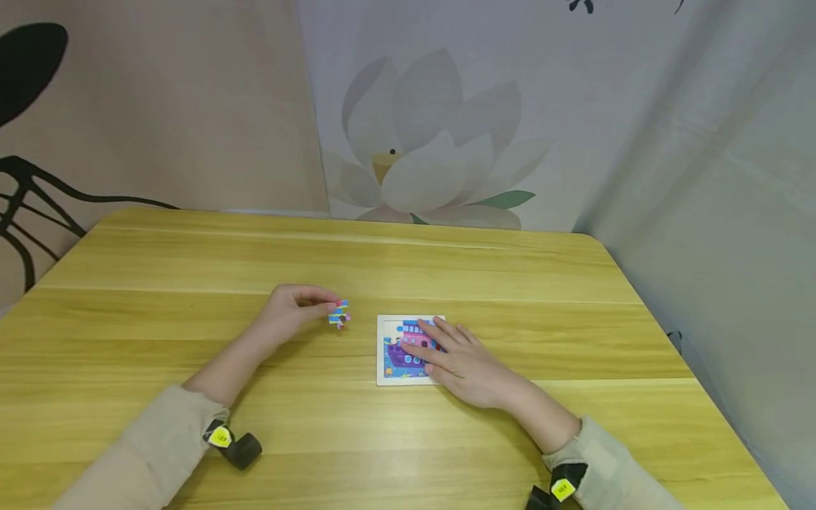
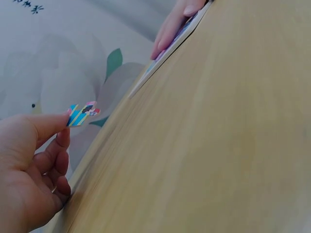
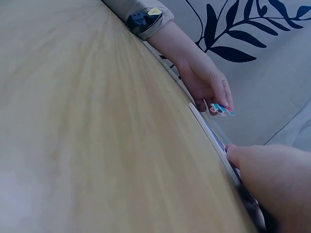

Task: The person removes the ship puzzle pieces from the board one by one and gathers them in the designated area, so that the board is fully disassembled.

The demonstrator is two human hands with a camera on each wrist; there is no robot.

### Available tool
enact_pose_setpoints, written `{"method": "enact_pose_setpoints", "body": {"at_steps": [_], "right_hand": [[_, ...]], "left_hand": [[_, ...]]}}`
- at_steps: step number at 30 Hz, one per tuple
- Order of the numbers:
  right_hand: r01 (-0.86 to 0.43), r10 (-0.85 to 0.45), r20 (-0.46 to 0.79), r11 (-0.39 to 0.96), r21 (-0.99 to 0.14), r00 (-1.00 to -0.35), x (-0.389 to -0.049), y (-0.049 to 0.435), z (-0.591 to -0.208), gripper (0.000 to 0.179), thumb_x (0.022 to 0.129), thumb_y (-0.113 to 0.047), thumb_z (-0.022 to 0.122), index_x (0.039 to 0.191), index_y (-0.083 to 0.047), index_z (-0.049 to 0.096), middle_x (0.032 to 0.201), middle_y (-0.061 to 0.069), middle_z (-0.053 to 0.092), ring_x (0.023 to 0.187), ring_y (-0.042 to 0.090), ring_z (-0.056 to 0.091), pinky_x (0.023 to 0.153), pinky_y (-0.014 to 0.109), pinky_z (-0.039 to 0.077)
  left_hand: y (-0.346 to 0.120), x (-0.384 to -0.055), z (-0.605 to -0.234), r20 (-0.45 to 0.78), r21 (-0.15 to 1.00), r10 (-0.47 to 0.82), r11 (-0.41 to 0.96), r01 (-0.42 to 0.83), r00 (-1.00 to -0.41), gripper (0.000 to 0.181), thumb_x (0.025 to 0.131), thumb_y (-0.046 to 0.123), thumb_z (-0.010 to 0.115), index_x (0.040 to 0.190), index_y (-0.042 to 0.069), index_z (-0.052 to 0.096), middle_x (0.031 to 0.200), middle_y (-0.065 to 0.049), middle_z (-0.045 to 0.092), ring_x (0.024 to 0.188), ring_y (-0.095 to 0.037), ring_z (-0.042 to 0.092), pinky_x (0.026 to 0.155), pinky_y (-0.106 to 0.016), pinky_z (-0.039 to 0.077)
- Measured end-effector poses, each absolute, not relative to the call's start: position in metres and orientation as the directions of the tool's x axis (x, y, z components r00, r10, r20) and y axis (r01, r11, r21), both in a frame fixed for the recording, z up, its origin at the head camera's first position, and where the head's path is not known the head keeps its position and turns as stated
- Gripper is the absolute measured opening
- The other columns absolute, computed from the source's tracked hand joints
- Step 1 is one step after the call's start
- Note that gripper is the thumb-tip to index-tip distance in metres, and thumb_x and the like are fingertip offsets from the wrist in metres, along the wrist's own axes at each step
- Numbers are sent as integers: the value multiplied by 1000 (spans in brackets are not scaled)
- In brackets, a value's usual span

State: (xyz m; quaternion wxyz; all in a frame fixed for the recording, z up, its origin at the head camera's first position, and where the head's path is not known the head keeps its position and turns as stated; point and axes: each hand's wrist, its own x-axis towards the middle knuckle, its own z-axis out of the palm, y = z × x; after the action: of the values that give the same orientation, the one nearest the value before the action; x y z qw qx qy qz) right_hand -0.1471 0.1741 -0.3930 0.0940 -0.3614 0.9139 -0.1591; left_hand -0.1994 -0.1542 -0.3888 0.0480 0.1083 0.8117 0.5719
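Observation:
My left hand [image 1: 296, 312] pinches a small jigsaw puzzle piece [image 1: 340, 314] between thumb and fingers, raised off the table and left of the puzzle. Blue and yellow stripes with pink and dark patches mark the piece [image 2: 82, 114] in the left wrist view. A white-framed jigsaw puzzle [image 1: 380, 354] with a purple and pink ship picture lies flat on the table. Its upper left part shows a pale gap. My right hand [image 1: 468, 365] rests on the right side of the puzzle with fingers spread, covering part of the picture.
The wooden table [image 1: 510, 439] spans the lower view, its far edge near a curtain [image 1: 446, 127] printed with a flower. Each wrist carries a black strapped camera [image 1: 242, 450] over a beige sleeve [image 1: 146, 446].

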Motion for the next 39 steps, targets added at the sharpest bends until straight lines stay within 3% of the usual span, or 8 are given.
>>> {"method": "enact_pose_setpoints", "body": {"at_steps": [39], "right_hand": [[-637,-701,-56,676,-371,-711,-146,175,-388,43,105,-35,31,149,-36,33,159,3,8,144,30,-1,110,56,1]], "left_hand": [[-231,-191,-383,-24,877,230,472,91,-973,34,90,26,68,113,1,69,110,-11,67,95,-11,59,79,-25,47]]}}
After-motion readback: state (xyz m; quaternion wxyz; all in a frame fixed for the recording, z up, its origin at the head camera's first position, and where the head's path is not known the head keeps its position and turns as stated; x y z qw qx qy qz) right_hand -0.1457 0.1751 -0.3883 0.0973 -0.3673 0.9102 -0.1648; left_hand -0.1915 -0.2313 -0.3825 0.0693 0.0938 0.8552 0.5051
